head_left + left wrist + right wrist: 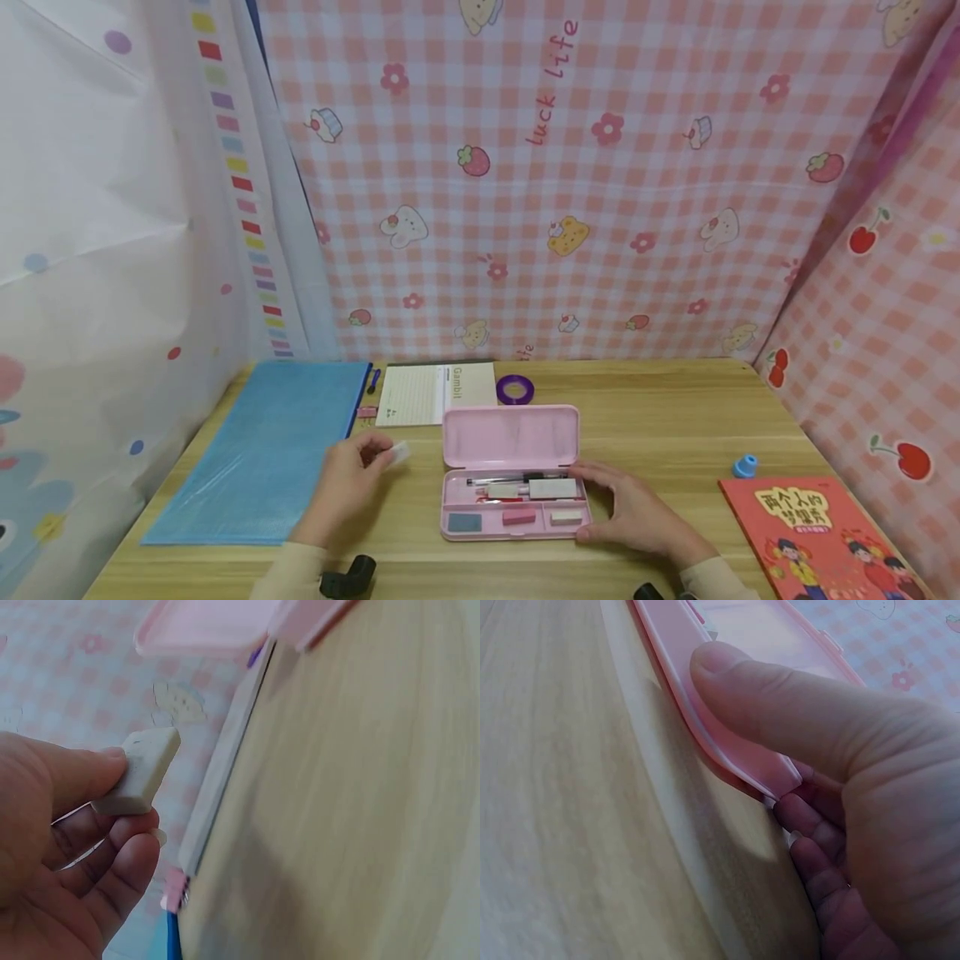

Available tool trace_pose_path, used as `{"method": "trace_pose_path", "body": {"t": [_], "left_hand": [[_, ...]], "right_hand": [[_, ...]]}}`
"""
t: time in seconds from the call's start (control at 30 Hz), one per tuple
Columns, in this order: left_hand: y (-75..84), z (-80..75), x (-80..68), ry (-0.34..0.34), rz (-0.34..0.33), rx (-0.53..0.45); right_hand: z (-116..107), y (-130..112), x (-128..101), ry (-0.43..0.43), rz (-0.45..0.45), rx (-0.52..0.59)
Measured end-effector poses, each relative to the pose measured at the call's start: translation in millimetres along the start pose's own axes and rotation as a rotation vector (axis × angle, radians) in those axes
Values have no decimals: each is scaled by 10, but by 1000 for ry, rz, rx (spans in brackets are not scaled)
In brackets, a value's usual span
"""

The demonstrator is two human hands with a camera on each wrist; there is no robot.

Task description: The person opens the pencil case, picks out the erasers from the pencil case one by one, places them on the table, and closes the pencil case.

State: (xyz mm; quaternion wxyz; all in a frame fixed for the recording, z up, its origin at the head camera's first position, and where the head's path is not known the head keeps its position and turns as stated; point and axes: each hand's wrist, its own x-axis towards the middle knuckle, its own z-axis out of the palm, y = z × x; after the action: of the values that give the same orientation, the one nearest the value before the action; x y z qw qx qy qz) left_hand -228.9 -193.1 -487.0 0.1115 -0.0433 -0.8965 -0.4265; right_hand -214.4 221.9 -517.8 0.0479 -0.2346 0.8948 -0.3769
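On a wooden desk [675,417] walled by pink checked cloth, left hand [347,483] fingers pinch a white eraser [397,454] just left of the open pink pencil case [510,475]; right hand [637,512] clasps its right edge.

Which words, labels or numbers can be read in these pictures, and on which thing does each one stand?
"luck life": on the pink checked backdrop cloth, in slanted pink letters.
"Gambit": on the spine strip of the lined notepad.
"两个人的梦想秀": my best reading of the yellow title on the red book; the small line under it is too small to read.
Nothing readable on the open pink pencil case or the white eraser in either wrist view.
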Motion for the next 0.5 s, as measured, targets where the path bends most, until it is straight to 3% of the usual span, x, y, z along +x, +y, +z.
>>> {"method": "trace_pose_path", "body": {"t": [0.5], "left_hand": [[-216,22,23,-11,-20,100]], "right_hand": [[-18,-19,-11,-19,22,14]]}}
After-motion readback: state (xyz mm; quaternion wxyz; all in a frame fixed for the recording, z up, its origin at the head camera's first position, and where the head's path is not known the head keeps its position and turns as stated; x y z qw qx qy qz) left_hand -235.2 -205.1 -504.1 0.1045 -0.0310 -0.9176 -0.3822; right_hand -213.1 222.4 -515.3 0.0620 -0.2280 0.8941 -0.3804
